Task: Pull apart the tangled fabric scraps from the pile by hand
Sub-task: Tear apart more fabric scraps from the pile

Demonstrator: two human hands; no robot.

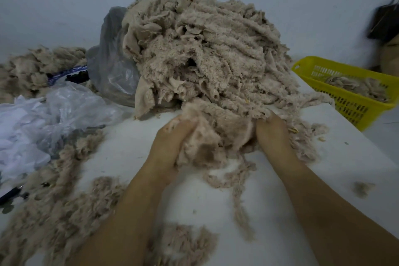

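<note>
At frame centre, left hand [172, 144] and right hand [272, 136] both clutch a fuzzy clump [216, 136] at the pile's [205, 54] foot, mid-separation; next, probably pull outward.

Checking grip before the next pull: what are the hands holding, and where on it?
Both hold one fuzzy beige clump at the pile's front edge: left hand on its left side, right hand on its right.

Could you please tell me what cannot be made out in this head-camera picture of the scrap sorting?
- Fingertips of both hands, left hand and right hand: buried in the fabric clump.
- Contents of the grey plastic bag: hidden by the fabric pile.
- Dark object at the right edge: blurred and cut off.
- Yellow basket: far end cut off.
</note>
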